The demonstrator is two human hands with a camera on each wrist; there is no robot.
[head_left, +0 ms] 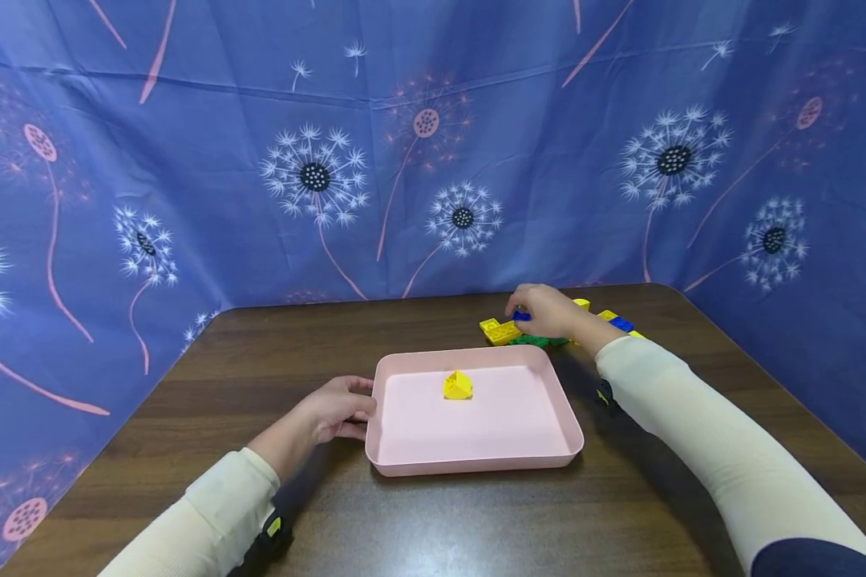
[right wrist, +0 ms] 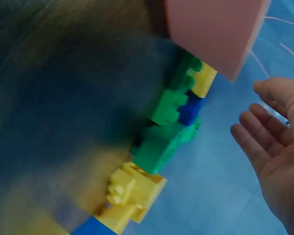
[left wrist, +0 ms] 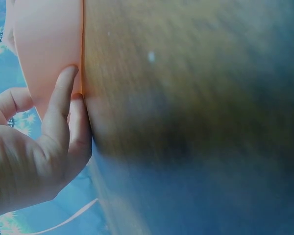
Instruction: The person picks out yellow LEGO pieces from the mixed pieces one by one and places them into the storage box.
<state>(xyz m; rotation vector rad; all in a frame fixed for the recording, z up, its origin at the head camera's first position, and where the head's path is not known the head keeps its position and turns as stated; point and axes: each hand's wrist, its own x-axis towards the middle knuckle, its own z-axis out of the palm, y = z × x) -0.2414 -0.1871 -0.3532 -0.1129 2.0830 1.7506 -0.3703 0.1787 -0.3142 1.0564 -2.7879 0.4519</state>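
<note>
A shallow pink tray [head_left: 476, 463] sits on the table with a small yellow block [head_left: 458, 385] inside it. At the tray's left side, my left hand [head_left: 339, 410] grips the wall: in the left wrist view, fingers [left wrist: 59, 110] lie along its outer face and another digit reaches its rim. Beyond the tray's far right corner, my right hand [head_left: 544, 311] is over a row of toy blocks, close to a blue block [head_left: 521, 316]. In the right wrist view its fingers are loosely bent, with nothing between thumb and fingertips.
Around the right hand lie a yellow block [head_left: 500, 331], green blocks [head_left: 537, 340] and another blue block [head_left: 621, 324] further right. The dark wooden table [head_left: 433, 529] ends at a blue curtain [head_left: 404, 160] with a dandelion print.
</note>
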